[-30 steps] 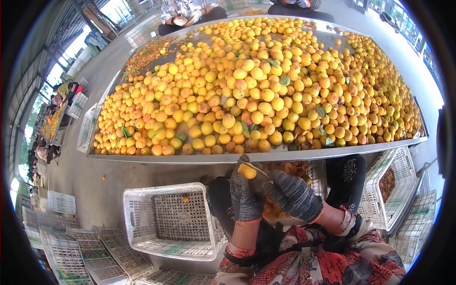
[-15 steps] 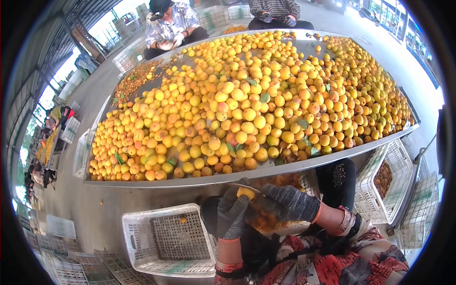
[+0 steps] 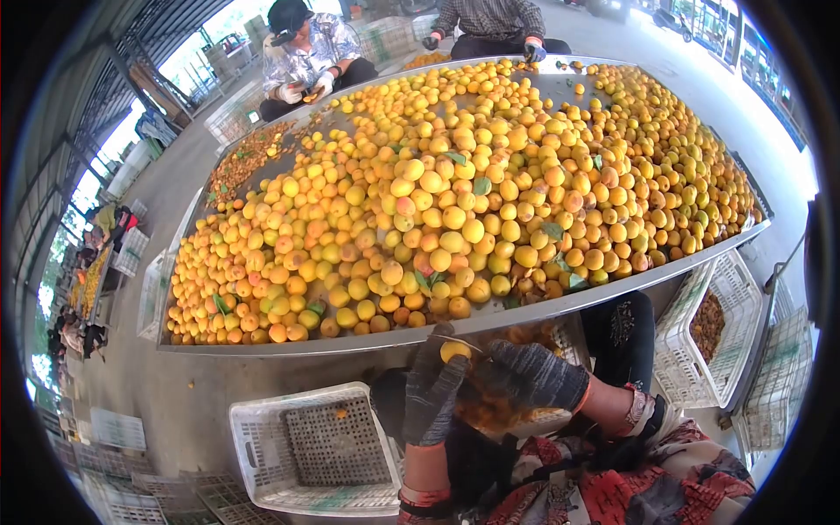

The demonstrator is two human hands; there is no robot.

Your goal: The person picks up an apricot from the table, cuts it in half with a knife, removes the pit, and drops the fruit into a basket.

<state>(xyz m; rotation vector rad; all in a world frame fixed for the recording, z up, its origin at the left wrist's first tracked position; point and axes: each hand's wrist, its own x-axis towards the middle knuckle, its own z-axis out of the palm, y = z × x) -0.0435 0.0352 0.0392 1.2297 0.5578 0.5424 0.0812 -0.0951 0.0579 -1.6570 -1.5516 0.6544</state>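
Note:
My left hand, in a dark grey glove, is closed around a yellow apricot just below the near edge of the metal table. My right hand, gloved the same way, is closed on a small knife. Its thin blade reaches left across the top of the apricot; the handle is hidden in my fingers. Beneath my hands, orange fruit pieces lie in a crate, partly covered by my arms. Whole apricots are heaped on the table, with a few green leaves among them.
The table's metal rim runs just ahead of my hands. A white plastic crate stands to my left, another crate with brown bits to my right. Across the table sit two people, a person in a patterned shirt and a person in checks.
The view has shifted slightly. My hands remain close together at the apricot, the blade still over it. Across the table, the checked-shirt person's hands have moved apart, one now at the table edge.

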